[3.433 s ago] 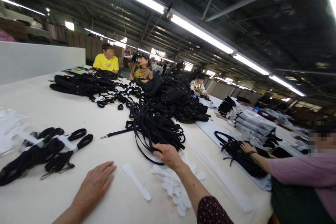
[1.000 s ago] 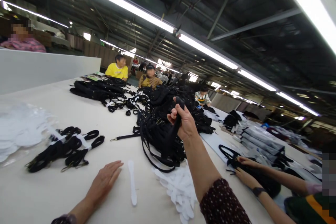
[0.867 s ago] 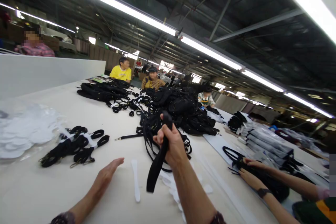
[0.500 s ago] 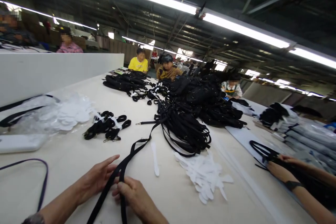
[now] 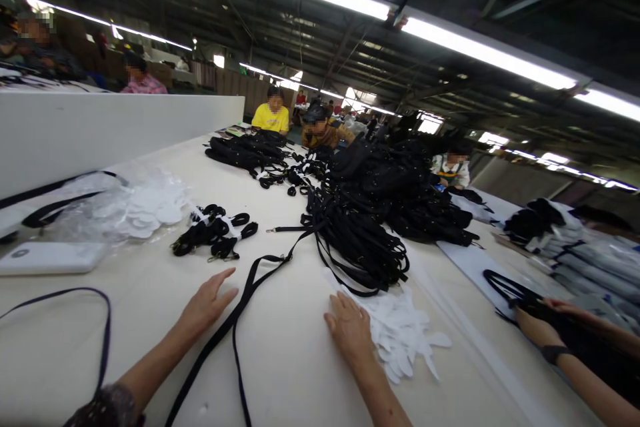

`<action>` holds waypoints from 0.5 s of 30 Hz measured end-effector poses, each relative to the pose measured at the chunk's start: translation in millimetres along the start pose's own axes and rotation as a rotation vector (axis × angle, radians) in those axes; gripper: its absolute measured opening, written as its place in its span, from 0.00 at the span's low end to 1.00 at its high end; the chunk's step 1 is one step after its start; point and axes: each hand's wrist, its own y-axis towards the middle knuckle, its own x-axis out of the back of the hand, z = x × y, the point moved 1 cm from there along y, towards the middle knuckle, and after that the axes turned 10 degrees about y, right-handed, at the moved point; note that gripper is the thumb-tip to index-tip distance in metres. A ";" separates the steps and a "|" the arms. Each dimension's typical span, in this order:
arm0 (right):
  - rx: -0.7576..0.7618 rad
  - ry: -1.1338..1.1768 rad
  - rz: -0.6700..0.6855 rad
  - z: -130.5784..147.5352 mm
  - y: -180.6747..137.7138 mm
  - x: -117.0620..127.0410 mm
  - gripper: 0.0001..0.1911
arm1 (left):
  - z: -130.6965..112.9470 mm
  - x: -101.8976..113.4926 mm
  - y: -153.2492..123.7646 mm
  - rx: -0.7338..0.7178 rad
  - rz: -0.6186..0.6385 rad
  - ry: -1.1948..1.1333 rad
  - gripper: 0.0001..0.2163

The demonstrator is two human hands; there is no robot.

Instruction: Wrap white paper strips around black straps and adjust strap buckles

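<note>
A long black strap point(image 5: 231, 317) runs up the table in front of me, its lower end out of view past the near edge. My left hand point(image 5: 209, 300) hovers just left of the strap, fingers and thumb apart, holding nothing visible. Loose white strips point(image 5: 403, 333) lie piled on the right. Over the left edge of that pile rests my right hand point(image 5: 350, 328), palm down with fingers stretched out. A white strip point(image 5: 330, 277) shows by its fingertips; what lies beneath the palm is hidden.
A big heap of black straps and bags point(image 5: 370, 213) fills the table's middle. Bundled black straps point(image 5: 215, 230) and a clear bag of white pieces point(image 5: 145, 207) lie left, near a white phone-like slab point(image 5: 50, 257). A co-worker's hands point(image 5: 543, 323) handle black material at right.
My right hand has let go of the black strap and moved right to the white strips. The lone white strip no longer lies in its former spot. My left hand has moved slightly up.
</note>
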 end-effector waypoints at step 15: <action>0.379 0.314 -0.169 18.8 -41.1 -46.0 0.18 | -80.8 -59.8 98.0 -0.299 0.025 0.290 0.33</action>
